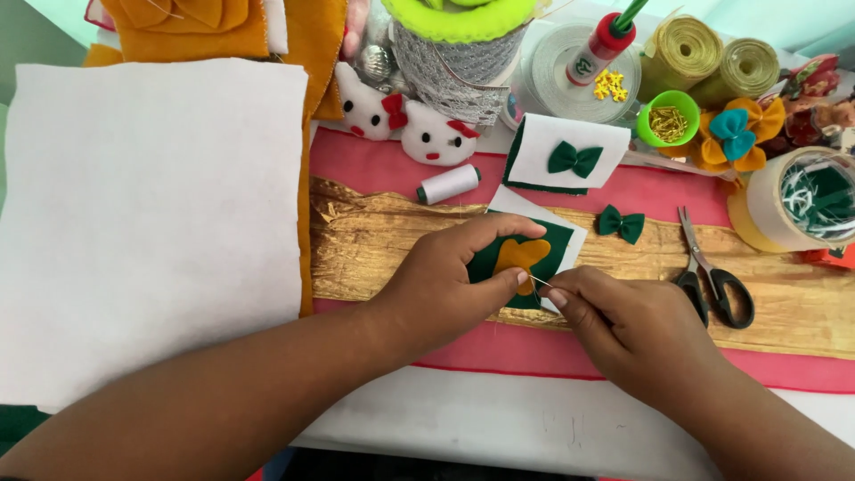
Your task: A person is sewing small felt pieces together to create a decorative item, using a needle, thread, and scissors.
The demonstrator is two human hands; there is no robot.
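Matt green felt piece (525, 258); crinkled glossy gold ribbon (401, 240).

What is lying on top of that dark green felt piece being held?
A mustard-yellow felt shape lies on the dark green felt piece. The left hand covers the green piece's left part, so anything there is hidden.

A white table (499, 428) carries a pink cloth (677, 191) and a crinkled gold strip (802, 303) (evenly lit), with a pale green wall (53, 11) behind.
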